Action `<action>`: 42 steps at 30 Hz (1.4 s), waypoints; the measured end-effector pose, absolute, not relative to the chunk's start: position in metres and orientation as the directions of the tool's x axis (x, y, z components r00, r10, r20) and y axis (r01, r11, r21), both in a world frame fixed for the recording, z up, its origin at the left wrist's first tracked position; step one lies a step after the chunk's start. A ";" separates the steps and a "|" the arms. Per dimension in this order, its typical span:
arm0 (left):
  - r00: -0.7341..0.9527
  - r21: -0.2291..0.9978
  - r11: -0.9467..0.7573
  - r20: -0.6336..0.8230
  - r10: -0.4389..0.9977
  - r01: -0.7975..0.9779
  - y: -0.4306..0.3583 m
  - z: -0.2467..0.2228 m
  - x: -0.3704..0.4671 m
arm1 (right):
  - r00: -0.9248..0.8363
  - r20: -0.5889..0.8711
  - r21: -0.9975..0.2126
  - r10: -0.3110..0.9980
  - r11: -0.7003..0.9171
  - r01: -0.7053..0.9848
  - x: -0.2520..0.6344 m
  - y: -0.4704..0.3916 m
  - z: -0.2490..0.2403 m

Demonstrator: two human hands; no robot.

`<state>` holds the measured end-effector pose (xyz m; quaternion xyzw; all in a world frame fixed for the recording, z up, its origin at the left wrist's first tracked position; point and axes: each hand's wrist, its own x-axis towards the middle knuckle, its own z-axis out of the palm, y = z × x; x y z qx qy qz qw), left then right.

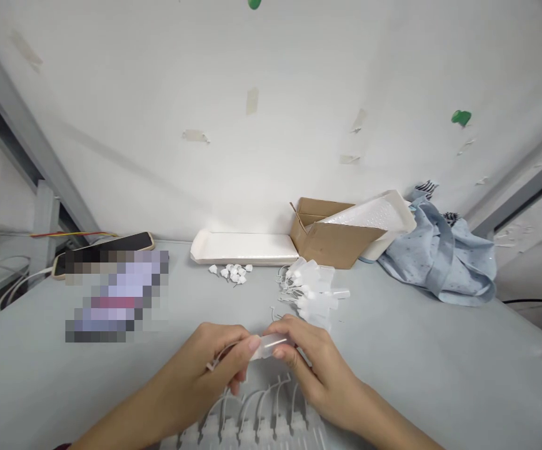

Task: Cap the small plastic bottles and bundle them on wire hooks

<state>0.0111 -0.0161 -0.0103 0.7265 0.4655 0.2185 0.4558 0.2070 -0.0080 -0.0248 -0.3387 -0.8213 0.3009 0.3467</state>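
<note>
Between my two hands, level with the table's middle, is a small translucent plastic tube with a white end. My left hand pinches the white end, and a thin pale strand runs back past its fingers. The fingers of my right hand close round the clear body. Below them, several similar tubes with white tops and thin curved strands lie in a row, partly cut off by the lower edge. Beyond my right hand lies a loose pile of clear tubes. Small white caps are heaped farther back.
A white tray-like stack lies against the back wall beside an open cardboard box holding white packaging. A light blue cloth bag sits at right. At left are a cabled phone and a blurred-out lilac object.
</note>
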 end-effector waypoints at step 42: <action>0.383 0.896 -0.132 -0.044 0.923 0.423 -0.016 -0.014 0.014 | -0.387 0.119 -0.969 0.914 0.192 0.155 0.205 -0.005 -0.027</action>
